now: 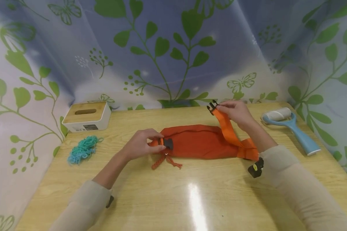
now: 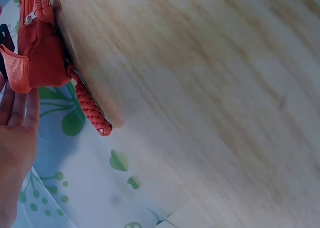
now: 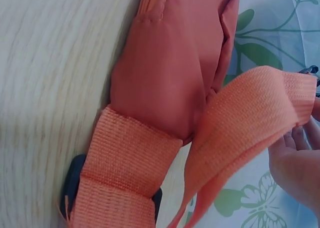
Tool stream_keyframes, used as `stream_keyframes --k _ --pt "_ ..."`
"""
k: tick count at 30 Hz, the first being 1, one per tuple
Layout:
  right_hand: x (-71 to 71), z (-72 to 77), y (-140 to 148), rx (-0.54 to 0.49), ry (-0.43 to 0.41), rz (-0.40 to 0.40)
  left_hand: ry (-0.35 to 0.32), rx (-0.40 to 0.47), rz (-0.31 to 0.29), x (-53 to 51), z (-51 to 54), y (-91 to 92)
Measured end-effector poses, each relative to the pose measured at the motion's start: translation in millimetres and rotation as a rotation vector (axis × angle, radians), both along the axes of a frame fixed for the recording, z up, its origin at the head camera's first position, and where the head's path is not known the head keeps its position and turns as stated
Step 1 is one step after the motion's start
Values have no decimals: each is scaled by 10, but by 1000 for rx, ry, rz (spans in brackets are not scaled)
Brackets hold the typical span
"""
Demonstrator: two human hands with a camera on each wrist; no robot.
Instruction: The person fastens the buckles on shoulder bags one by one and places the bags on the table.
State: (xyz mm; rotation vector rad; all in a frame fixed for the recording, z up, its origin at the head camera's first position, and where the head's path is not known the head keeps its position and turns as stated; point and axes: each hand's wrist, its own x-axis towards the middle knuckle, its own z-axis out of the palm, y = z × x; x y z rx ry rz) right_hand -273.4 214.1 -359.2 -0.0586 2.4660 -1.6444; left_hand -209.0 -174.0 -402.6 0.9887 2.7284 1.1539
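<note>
A red waist bag (image 1: 199,141) lies flat on the wooden table, its orange strap (image 1: 227,128) rising from the right end. My right hand (image 1: 235,112) pinches the black pronged buckle half (image 1: 212,107) at the strap's tip, held above the table. At the bag's left end my left hand (image 1: 143,144) grips the other black buckle half (image 1: 168,143) between thumb and fingers. A braided red cord (image 2: 92,110) hangs from the zipper pull near that hand. In the right wrist view, the orange webbing (image 3: 240,123) loops up from the bag toward the right hand.
A white tissue box with a wooden lid (image 1: 86,117) stands at the back left, with teal yarn (image 1: 84,149) in front of it. A blue-handled lint roller (image 1: 295,128) lies at the right. Patterned fabric (image 1: 162,57) hangs behind the table.
</note>
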Motion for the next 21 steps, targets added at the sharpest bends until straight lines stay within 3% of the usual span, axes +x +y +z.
stream_keyframes --k 9,14,21 --pt "50 29 -96 76 18 86 -4 62 26 -4 -4 -31" --pt "65 -2 -172 71 11 108 -16 78 52 -5 -23 -45" --pt "83 -63 -255 80 27 209 -20 92 58 13 -26 -54"
